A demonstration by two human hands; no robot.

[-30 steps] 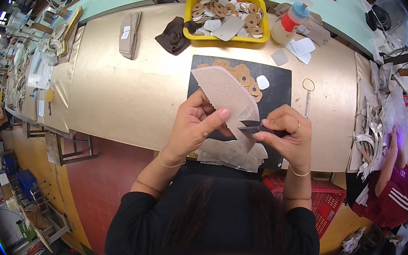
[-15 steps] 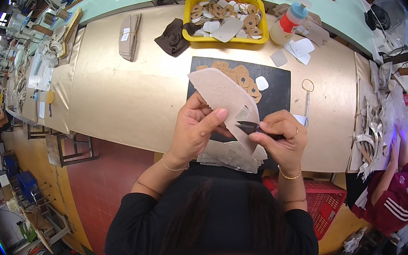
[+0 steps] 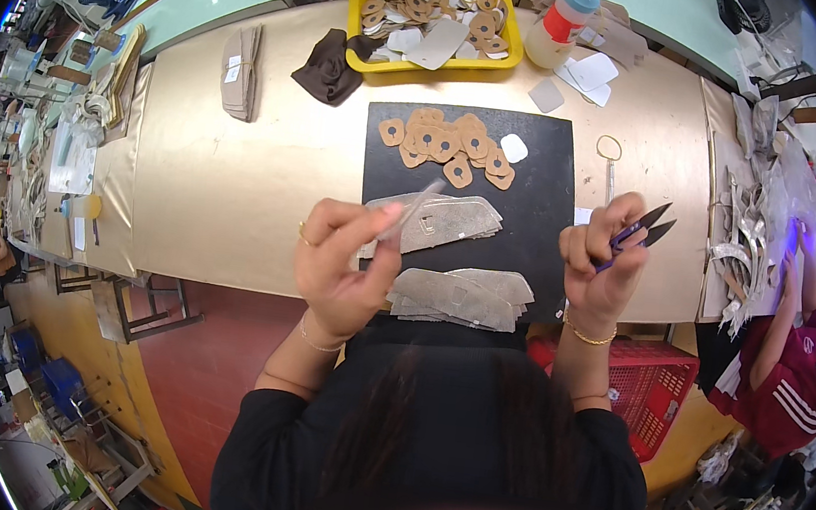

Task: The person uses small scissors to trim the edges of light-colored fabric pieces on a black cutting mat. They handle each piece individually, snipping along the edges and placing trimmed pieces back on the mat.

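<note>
My left hand [image 3: 339,259] pinches a thin pale leather-like piece [image 3: 420,203] between thumb and fingers; it is turned nearly edge-on and smeared by motion. Below it, a pile of grey curved pieces [image 3: 462,223] lies on the black mat [image 3: 539,210]. A second pile of such pieces [image 3: 464,297] sits at the near edge, close to my body. To the right, my right hand [image 3: 600,262] is closed round a pair of dark thread snips [image 3: 649,228]. Their blades stand apart and point up and to the right, touching nothing.
Tan pieces with dark centres [image 3: 441,143] and a white piece [image 3: 514,147] lie on the mat's far half. Behind stand a yellow tray [image 3: 429,68] of cut pieces and a bottle [image 3: 561,26]. A brown cloth [image 3: 329,67] lies left. Another person [image 3: 792,369] works at right.
The snips have left the piece's edge and moved right and up. My left hand has shifted left, turning the piece from broad face to edge, so the far grey pile shows.
</note>
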